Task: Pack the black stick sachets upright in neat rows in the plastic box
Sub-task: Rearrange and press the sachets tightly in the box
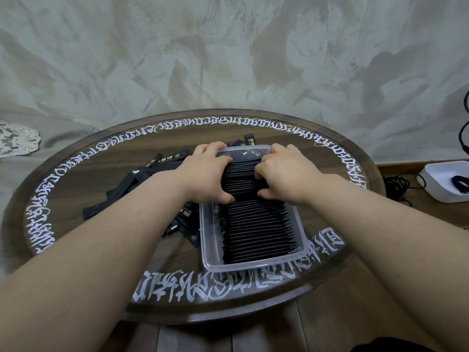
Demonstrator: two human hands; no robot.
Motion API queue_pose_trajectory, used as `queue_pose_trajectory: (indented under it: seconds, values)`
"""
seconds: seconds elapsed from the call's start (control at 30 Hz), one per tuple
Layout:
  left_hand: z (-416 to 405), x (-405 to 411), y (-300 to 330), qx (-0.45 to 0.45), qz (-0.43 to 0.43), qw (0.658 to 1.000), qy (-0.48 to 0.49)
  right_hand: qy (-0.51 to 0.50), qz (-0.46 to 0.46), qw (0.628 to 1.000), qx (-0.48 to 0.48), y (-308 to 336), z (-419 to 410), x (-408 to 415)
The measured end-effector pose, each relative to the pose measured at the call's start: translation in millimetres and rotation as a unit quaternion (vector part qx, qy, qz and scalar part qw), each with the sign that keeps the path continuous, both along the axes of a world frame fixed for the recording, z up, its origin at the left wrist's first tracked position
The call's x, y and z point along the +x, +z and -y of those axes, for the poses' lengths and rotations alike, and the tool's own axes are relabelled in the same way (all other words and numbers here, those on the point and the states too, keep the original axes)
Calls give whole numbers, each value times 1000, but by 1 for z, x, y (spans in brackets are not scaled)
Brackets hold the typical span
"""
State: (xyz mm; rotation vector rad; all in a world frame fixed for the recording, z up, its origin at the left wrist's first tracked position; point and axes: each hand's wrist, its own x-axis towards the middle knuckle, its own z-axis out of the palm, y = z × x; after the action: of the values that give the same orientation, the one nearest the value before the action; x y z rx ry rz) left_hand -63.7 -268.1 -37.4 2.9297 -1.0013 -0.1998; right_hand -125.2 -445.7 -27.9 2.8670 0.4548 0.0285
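Sachets (256,229) stand packed in a row inside the plastic box (208,240); their gold print is too small to read. Left hand (205,176) and right hand (284,174) grasp a bunch at the far end, a narrow gap open along the box's left wall.

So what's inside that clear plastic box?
A packed row of black stick sachets standing upright in the plastic box; both hands cover the far part.

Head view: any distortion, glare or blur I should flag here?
Head view: strong wide-angle bowing of the round table and forearms; soft, even light; faint sheen on the plastic box rim; sachets read as dark, low-detail edges; both hands reasonably sharp.
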Motion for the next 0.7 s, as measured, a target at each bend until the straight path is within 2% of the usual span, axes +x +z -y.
queue_pose_trajectory:
  seconds: [0.13, 0.33, 0.53, 0.7]
  values:
    - [4, -1, -2, 6, 15, 1000, 10, -2, 9, 1000, 9, -3, 1, -2]
    - [5, -3, -1, 9, 23, 1000, 15, -25, -40, 998, 43, 1, 4, -2]
    - [4, -2, -3, -27, 7, 999, 24, -11, 4, 999, 35, -5, -1, -2]
    - [5, -4, -4, -42, 14, 999, 29, -30, 5, 995, 98, -5, 0, -5]
